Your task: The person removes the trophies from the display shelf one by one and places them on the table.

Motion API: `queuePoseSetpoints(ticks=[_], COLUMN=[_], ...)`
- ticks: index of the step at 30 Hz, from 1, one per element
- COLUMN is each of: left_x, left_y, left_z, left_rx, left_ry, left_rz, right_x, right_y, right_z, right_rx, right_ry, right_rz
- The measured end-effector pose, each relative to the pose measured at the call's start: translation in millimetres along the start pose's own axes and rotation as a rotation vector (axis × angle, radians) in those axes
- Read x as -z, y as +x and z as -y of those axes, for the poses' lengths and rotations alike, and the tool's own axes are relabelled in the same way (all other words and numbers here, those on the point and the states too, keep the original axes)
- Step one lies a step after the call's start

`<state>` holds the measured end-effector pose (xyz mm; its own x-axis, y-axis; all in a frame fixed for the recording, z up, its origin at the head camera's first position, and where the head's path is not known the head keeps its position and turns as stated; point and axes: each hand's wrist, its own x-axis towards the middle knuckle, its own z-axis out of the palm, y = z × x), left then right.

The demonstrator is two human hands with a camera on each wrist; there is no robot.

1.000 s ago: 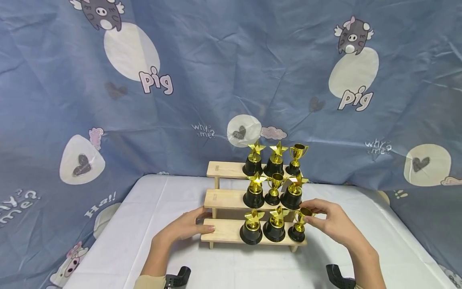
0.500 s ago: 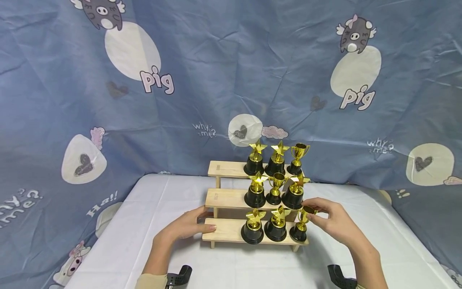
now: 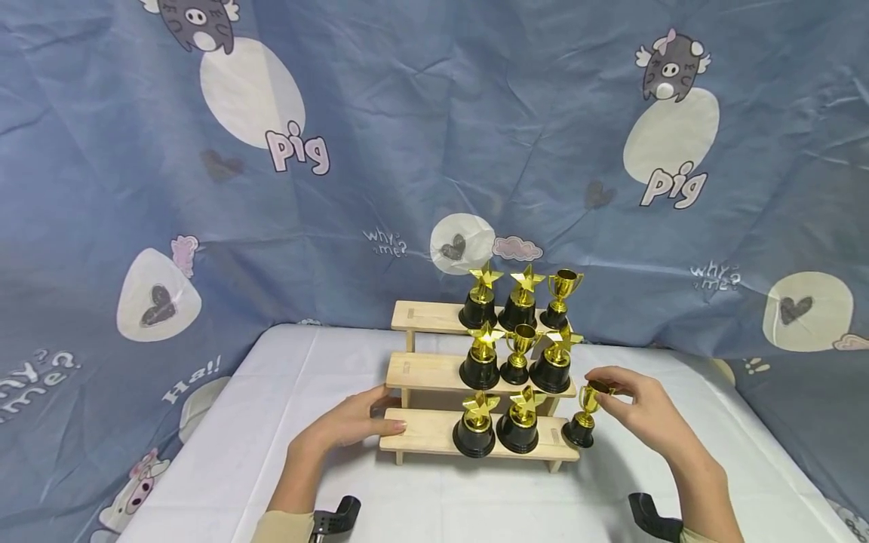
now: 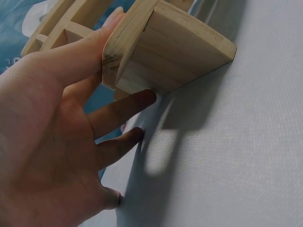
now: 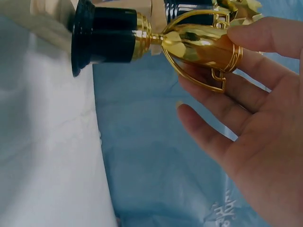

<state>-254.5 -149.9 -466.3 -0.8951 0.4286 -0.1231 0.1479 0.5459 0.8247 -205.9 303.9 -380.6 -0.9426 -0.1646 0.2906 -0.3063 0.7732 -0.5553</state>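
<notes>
A three-tier wooden display stand (image 3: 424, 431) bears small gold trophies on black bases. My right hand (image 3: 634, 403) pinches a trophy cup (image 3: 585, 418) by its gold bowl between thumb and fingers. The cup tilts slightly, its base just off the right end of the bottom tier; in the right wrist view the cup (image 5: 199, 45) has two looped handles. My left hand (image 3: 353, 422) holds the left end of the bottom tier, thumb on top. The left wrist view shows the other fingers (image 4: 118, 116) spread below and beside the board (image 4: 175, 52).
Two star trophies (image 3: 475, 430) stay on the bottom tier. Star trophies and a cup (image 3: 521, 351) share the middle tier, and the same kinds stand on the top tier (image 3: 424, 317). White cloth (image 3: 326, 483) covers the table; a blue printed curtain (image 3: 380, 151) hangs behind.
My right hand has lifted the cup from the bottom tier's right end and moved it rightward, tilting it. The left hand keeps its place on the stand.
</notes>
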Motion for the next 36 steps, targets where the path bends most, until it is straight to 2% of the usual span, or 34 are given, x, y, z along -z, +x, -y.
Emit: queuePoseSetpoints(ticks=[7, 13, 23, 36], left_x=[-2.2, -1.8, 1.1, 0.6], left_y=[2.1, 2.6, 2.1, 1.0], left_z=[1.5, 0.5, -0.9, -1.8], left_rx=[0.005, 0.007, -0.016, -0.015], left_ry=[0.01, 0.005, -0.008, 0.012], left_rz=[-0.004, -0.003, 0.005, 0.005], right_x=[0.5, -2.9, -5.3, -22.0], right_y=[12.4, 20.5, 38.6, 62.9], right_z=[-12.4, -23.2, -36.0, -52.6], right_rx=[-0.008, -0.021, -0.088, -0.107], right_ry=[-0.071, -0.082, -0.138, -0.249], right_rz=[-0.03, -0.033, -0.021, -0.124])
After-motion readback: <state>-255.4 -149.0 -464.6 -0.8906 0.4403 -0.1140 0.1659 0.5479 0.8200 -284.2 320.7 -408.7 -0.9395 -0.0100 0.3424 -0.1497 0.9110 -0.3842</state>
